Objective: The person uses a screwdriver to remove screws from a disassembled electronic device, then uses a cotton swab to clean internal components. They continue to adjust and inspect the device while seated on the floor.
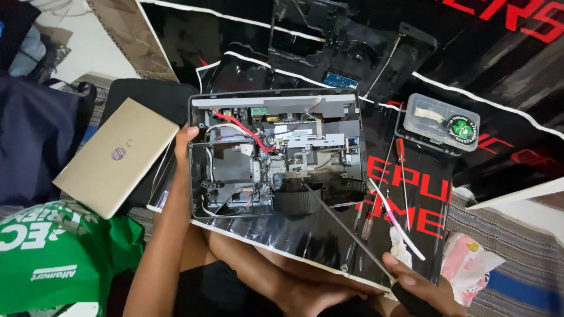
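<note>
opened-up projector chassis (pixel 276 155) is sat on the black mat (pixel 482 76), guts exposed | left hand (pixel 183 138) is clamped on its left edge | right hand (pixel 420 287) is wrapped round a long screwdriver (pixel 346 229), tip parked in the middle by the lens ring | hands kept well apart | spare screwdrivers (pixel 402 176) and clear parts box (pixel 437 122) laid just right | gold laptop (pixel 114 155) off left

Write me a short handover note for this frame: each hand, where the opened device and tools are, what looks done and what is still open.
Left hand: grips the left edge of the opened grey electronic device, steadying it on the black printed mat.
Right hand: holds a long thin-shafted screwdriver, tip at the device's middle front.
Done: cover is off, wiring and boards exposed; a black plastic shell lies behind.
Nearby: clear plastic parts box, spare screwdrivers, gold closed laptop.
Left: internals still in place.
</note>
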